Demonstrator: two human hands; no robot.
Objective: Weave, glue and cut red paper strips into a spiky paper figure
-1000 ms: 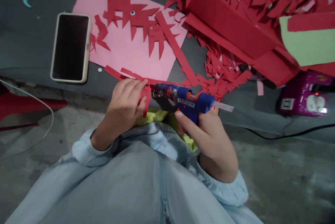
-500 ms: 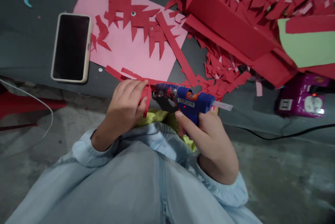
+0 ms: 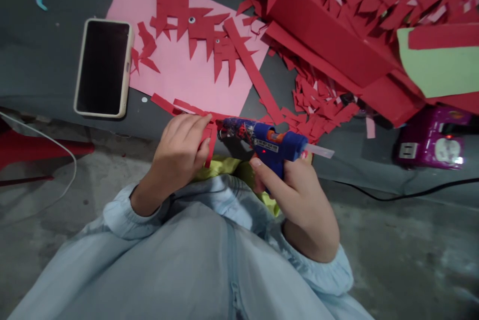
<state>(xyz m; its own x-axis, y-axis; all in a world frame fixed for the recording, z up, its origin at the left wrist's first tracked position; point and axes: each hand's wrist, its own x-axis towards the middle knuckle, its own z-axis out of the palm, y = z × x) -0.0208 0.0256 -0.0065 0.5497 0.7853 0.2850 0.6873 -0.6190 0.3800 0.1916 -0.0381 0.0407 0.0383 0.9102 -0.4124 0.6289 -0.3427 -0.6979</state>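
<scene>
My right hand (image 3: 299, 200) is wrapped round the handle of a blue glue gun (image 3: 267, 143), a clear glue stick (image 3: 320, 150) poking out of its back end. The gun's nozzle points left, close to the fingertips of my left hand (image 3: 183, 148). Those fingers are closed on red paper strips (image 3: 211, 146) at the table's near edge. Just beyond lies a pink sheet (image 3: 175, 70) with several red paper shapes (image 3: 172, 5) on it, some with small eyes. A long red strip (image 3: 254, 73) crosses its right side.
A phone (image 3: 103, 68) lies at the left on the dark table (image 3: 33, 60). Red paper pieces (image 3: 322, 98), a folded red sheet (image 3: 337, 30) and a green piece (image 3: 441, 68) fill the right. A purple box (image 3: 430, 140) with a black cable (image 3: 396, 197) sits at the far right.
</scene>
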